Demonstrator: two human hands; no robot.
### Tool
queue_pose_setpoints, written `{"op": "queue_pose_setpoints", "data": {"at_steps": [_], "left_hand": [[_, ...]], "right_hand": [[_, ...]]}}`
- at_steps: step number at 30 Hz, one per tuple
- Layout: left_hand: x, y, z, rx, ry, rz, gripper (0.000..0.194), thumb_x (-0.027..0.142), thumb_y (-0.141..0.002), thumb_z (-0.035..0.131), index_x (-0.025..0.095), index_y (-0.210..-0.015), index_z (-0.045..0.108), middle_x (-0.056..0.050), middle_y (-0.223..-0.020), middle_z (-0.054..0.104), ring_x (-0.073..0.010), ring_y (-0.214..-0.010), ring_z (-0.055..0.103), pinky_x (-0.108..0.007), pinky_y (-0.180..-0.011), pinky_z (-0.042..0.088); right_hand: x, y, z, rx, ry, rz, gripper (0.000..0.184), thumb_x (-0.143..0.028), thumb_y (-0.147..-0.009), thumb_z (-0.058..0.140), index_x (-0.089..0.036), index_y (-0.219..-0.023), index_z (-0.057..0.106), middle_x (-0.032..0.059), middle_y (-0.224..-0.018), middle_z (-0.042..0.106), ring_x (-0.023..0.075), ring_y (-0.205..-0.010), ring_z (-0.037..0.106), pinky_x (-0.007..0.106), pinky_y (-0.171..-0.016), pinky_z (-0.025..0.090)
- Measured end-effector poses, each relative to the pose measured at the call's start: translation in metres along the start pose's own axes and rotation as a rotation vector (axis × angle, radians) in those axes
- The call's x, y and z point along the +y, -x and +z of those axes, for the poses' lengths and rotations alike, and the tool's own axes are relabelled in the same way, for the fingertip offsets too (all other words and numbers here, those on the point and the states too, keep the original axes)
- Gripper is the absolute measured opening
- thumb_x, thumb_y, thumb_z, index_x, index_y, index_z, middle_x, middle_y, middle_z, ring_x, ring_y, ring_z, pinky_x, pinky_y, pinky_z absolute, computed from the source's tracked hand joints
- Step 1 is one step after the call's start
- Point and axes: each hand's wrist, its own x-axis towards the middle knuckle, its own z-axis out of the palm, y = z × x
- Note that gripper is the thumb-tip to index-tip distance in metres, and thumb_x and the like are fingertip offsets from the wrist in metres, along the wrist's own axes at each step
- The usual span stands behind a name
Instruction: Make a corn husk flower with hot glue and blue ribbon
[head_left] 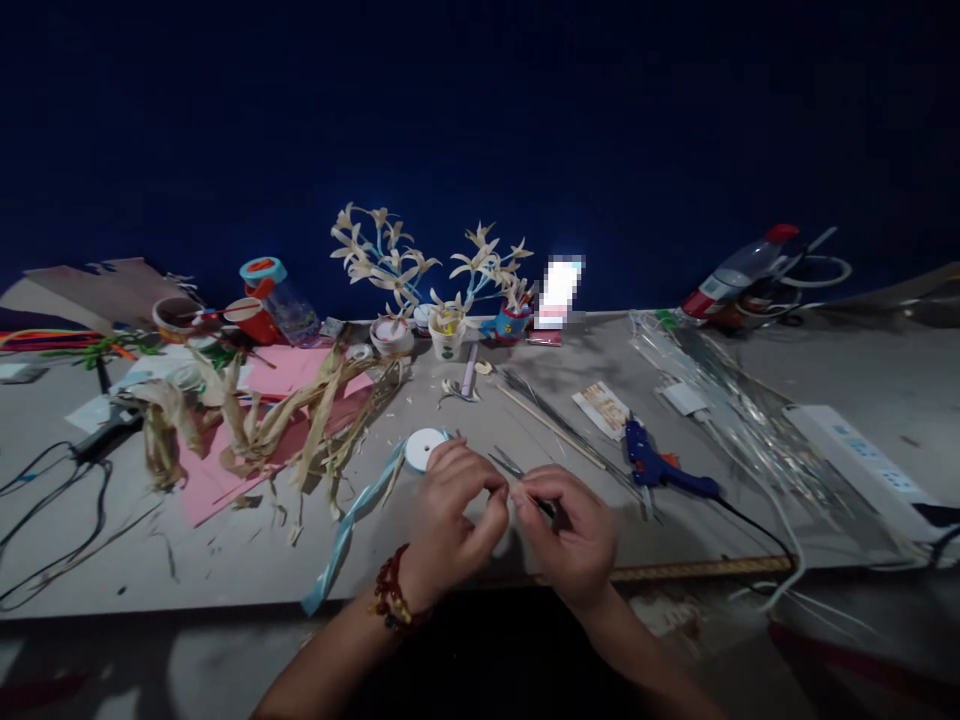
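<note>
My left hand (pixel 463 510), with a beaded bracelet (pixel 391 592) on its wrist, is closed in a pinch above the front of the table. Right beside it my right hand (pixel 571 535) pinches too, and the fingertips of both hands nearly meet. Whatever they hold between them is too small to make out. A dark pointed metal tool (pixel 505 461), perhaps scissors, shows just behind the right fingers; whether that hand touches it I cannot tell. Beyond my left hand lies a white spool (pixel 424 450), with a light blue ribbon (pixel 352 525) trailing toward the table edge.
Dried corn husks (pixel 255 430) lie over pink paper (pixel 202 480) at left. Husk flowers (pixel 375 250) stand at the back in a white cup (pixel 448 345). To the right are a blue glue gun (pixel 660 465), thin wires (pixel 555 415), a bottle (pixel 731 280) and a power strip (pixel 862 465).
</note>
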Motion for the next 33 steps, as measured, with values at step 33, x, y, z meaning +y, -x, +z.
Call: {"op": "queue_pose_setpoints", "data": {"at_steps": [33], "left_hand": [[0.001, 0.01, -0.016, -0.049, -0.19, -0.008, 0.016, 0.007, -0.082, 0.054, 0.021, -0.076, 0.054, 0.001, -0.07, 0.061, -0.016, -0.072, 0.057, -0.046, -0.101, 0.041]], "right_hand": [[0.004, -0.017, -0.027, -0.069, 0.325, -0.024, 0.013, -0.012, -0.086, 0.06, -0.023, -0.082, 0.065, 0.002, -0.076, 0.071, 0.0182, -0.07, 0.068, 0.031, -0.069, 0.054]]}}
